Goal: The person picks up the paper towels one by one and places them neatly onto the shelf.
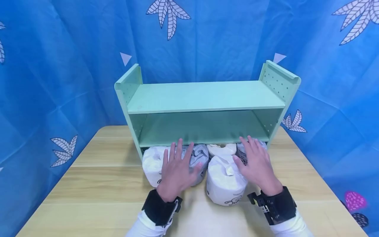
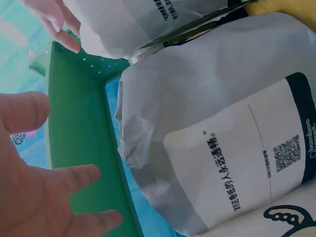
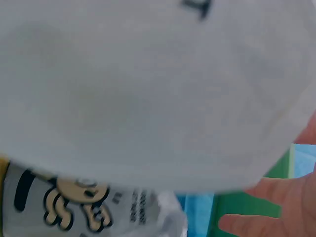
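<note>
My left hand (image 1: 177, 172), fingers spread, hovers over a white paper-wrapped roll (image 1: 151, 164) and a grey paper-wrapped roll (image 1: 201, 158). Grey wrapping with a printed label (image 2: 237, 148) lies close beside that hand in the left wrist view. To the right, my right hand (image 1: 259, 164) has its fingers spread beside the nearer white wrapped roll (image 1: 222, 187); whether it touches the roll cannot be told. This white roll (image 3: 148, 98) fills much of the right wrist view. Behind stand a cream-coloured roll (image 1: 222, 150) and another grey roll (image 1: 241, 151), partly hidden by the right hand.
A light green two-tier shelf (image 1: 207, 95) stands at the back of the wooden table (image 1: 112, 184), its lower board just above the rear rolls. A blue patterned cloth (image 1: 83, 49) hangs behind and along both sides.
</note>
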The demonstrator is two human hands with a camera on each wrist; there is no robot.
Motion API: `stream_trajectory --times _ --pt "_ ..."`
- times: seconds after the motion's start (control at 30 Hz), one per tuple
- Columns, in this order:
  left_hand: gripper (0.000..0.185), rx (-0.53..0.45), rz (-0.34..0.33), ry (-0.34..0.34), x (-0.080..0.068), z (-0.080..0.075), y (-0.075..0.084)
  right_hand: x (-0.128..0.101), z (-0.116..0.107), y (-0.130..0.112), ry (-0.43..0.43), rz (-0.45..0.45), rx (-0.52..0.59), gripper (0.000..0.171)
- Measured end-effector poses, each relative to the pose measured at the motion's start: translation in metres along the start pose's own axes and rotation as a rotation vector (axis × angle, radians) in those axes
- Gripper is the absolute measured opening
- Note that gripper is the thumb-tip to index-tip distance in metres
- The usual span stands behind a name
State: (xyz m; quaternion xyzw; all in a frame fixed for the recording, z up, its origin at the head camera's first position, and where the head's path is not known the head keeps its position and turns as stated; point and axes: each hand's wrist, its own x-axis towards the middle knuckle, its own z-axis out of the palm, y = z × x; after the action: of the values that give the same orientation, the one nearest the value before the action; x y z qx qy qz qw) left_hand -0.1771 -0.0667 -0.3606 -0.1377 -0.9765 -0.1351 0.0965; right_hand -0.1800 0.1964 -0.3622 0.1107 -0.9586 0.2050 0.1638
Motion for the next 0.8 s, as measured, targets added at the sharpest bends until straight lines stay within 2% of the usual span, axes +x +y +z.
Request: stream_trajectory --times 0.2,0.37,0.57,0.8 --pt "0.071 -0.029 0.054 0.041 0.002 0.002 0.003 -0.001 -0.004 0.015 0.089 -0.003 0.052 0.068" --pt "0.070 -0.066 0.100 0.048 0.005 0.005 0.010 -0.003 -0.005 0.031 0.146 0.024 0.085 0.070" --pt "0.071 -0.103 0.166 0.056 0.009 0.007 0.019 -0.008 -0.003 0.047 0.171 0.090 0.149 0.073" --pt "0.072 -0.169 0.230 0.057 0.013 0.011 0.030 -0.014 0.000 0.059 0.116 0.217 0.216 0.078"
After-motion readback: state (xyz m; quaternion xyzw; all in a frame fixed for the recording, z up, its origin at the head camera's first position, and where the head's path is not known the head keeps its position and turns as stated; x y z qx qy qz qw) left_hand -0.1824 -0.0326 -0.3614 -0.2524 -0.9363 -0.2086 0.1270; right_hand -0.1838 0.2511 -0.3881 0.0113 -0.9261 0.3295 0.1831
